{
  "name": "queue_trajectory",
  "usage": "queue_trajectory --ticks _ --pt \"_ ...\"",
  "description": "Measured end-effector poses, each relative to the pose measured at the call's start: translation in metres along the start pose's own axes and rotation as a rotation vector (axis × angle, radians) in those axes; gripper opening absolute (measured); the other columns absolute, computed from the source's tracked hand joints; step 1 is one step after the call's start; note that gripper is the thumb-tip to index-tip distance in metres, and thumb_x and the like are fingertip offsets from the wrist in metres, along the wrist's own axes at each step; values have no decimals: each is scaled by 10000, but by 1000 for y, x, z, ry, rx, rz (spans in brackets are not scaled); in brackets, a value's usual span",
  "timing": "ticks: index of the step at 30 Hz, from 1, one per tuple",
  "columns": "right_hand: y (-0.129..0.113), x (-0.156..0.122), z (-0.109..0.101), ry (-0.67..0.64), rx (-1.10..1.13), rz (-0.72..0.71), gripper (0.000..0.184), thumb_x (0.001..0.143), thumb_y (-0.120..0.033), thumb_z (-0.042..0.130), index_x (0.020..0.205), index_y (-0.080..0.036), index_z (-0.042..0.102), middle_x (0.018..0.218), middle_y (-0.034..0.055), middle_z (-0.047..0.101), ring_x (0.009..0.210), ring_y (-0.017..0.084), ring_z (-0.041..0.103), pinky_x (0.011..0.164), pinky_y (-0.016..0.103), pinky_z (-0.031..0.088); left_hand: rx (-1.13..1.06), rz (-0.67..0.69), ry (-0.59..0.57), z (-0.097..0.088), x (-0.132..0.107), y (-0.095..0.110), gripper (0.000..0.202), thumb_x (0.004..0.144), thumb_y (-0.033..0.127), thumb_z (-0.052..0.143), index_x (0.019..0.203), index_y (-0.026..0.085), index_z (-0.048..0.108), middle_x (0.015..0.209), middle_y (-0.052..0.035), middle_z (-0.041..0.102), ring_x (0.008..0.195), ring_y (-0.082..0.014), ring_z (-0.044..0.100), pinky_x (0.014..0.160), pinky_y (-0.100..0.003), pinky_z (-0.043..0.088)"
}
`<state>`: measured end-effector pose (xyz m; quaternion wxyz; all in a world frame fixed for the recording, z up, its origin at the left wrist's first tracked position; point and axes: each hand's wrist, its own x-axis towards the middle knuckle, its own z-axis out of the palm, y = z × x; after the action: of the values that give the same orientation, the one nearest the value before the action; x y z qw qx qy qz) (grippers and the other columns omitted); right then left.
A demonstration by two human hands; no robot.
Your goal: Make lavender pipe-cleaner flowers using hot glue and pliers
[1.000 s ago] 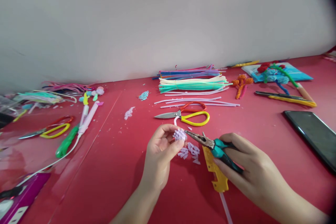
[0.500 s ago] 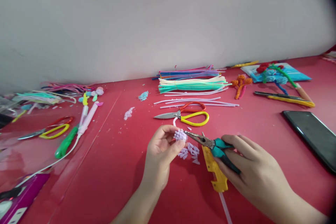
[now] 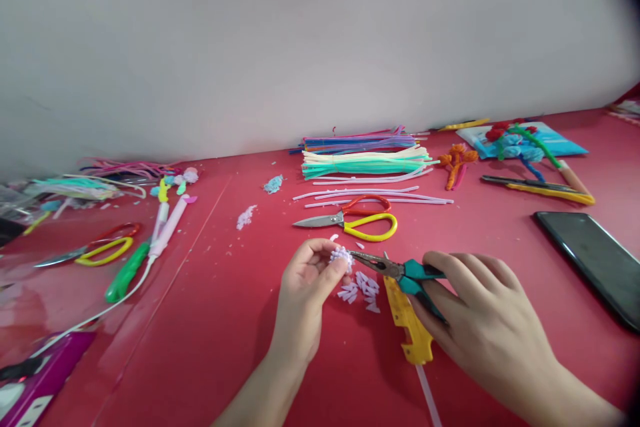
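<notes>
Between the thumb and fingers of my left hand [image 3: 313,287] is a small lilac pipe-cleaner ball [image 3: 342,257] with a bumpy surface. My right hand [image 3: 483,313] is closed round the teal handles of needle-nose pliers [image 3: 400,271], whose tips touch the ball's right side. Whether the jaws pinch a piece is too small to tell. Short lilac cut pieces [image 3: 367,288] lie on the red table just below the ball. A yellow glue gun [image 3: 407,320] with a clear glue stick in its end lies under the pliers, partly covered by them.
Red-and-yellow-handled scissors [image 3: 345,219] lie beyond my hands, before lilac stems [image 3: 380,200] and bundled pipe cleaners [image 3: 367,161]. At right are a phone [image 3: 590,263], a cutter knife [image 3: 540,189] and pipe-cleaner flowers [image 3: 457,161]. Leftward are more scissors [image 3: 103,250], a corded pink tool [image 3: 170,227] and a purple power strip [image 3: 55,380].
The ball has turned slightly in my left fingers. In my right hand the plier handles have drawn closer together, and the tips have shifted a little left with the ball.
</notes>
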<state>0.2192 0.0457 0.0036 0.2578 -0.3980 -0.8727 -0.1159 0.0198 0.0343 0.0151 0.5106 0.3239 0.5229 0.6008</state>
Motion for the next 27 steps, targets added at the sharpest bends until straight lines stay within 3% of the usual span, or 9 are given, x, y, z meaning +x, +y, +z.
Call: queue_trajectory --ticks 10,15,22,27 --pt "0 -3 2 19 6 64 198 855 -222 544 705 -175 664 957 83 661 795 222 593 949 506 337 95 85 70 -2 1 -6 209 720 259 721 870 170 605 777 -13 601 688 -119 564 638 -221 474" --pt "-1 -5 6 56 24 129 265 884 -305 515 694 -192 661 954 56 668 815 221 604 994 538 319 238 185 111 0 -3 -4 172 729 238 703 864 183 613 808 -18 627 755 -132 583 686 -217 482" --pt "2 -3 8 26 83 102 242 867 -243 497 723 -181 681 996 101 650 896 247 622 1047 566 292 418 305 29 -7 -2 -8 124 797 202 637 914 205 595 873 -18 615 822 -144 596 763 -242 495" --pt "5 -3 9 -28 135 70 165 817 -223 537 764 -179 687 981 97 645 877 238 624 1002 509 385 703 512 -16 -14 2 -15 148 844 157 578 979 213 556 944 -37 605 866 -155 592 794 -273 493"
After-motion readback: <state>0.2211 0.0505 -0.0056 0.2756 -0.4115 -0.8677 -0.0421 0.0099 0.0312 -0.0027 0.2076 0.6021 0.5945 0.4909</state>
